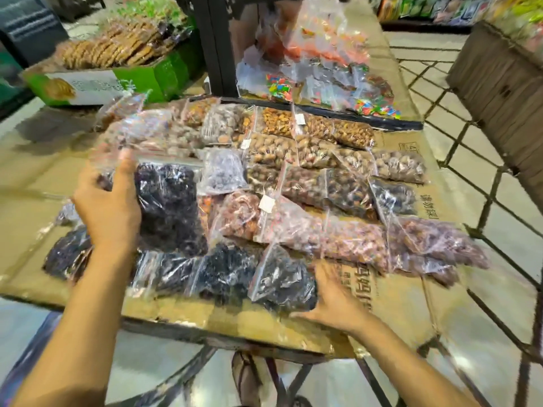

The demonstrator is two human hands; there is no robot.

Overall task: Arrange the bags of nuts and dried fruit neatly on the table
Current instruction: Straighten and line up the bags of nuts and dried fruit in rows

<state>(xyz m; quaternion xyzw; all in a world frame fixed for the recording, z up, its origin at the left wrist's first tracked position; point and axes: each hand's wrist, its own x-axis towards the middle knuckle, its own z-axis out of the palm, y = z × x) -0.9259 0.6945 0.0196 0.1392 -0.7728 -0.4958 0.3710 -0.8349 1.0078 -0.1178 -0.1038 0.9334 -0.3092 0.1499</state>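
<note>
Several clear zip bags of nuts and dried fruit lie in rows on a cardboard-covered table (405,306). My left hand (108,207) grips the left edge of a large bag of dark dried fruit (170,210), thumb on its top near the zip. My right hand (335,301) presses against the right side of a smaller dark-fruit bag (282,277) in the front row at the table's near edge. Brown nut bags (323,233) fill the middle, and lighter nut bags (308,127) lie at the back.
A green carton of biscuits (111,66) stands at the back left. Bags of coloured candy (320,83) are piled behind a black post (214,45). A metal wire rack (484,218) runs along the right side. A brown box (499,83) sits at the far right.
</note>
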